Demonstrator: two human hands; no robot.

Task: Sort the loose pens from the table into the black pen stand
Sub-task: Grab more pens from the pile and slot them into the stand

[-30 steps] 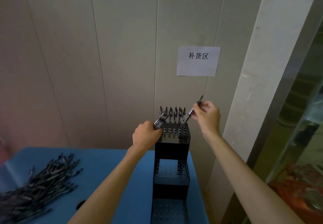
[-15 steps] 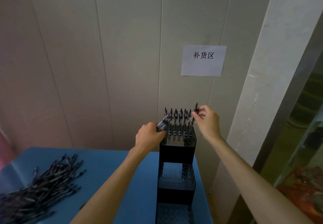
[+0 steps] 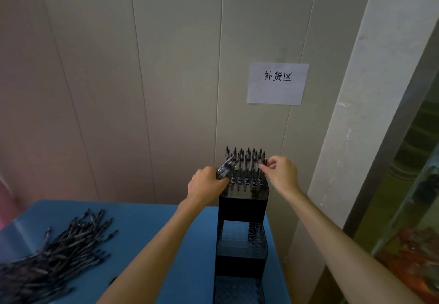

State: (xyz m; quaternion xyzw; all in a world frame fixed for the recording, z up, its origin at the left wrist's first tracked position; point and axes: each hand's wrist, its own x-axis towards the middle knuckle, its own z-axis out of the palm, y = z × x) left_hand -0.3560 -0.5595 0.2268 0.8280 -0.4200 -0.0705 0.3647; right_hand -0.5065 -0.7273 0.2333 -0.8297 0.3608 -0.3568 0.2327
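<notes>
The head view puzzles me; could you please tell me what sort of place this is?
Probably a shop or warehouse stockroom: a paper sign on the wall reads "restocking area" in Chinese, a large pile of pens lies on the blue table, and a tiered black pen stand is partly filled.

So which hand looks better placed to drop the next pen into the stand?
Probably the right hand: it hovers at the top tier's pens, beside the left hand gripping spare pens.

Glossy black plastic pen stand (image 3: pixel 242 208), smooth blue table (image 3: pixel 166 227), matt paper sign (image 3: pixel 277 83).
</notes>
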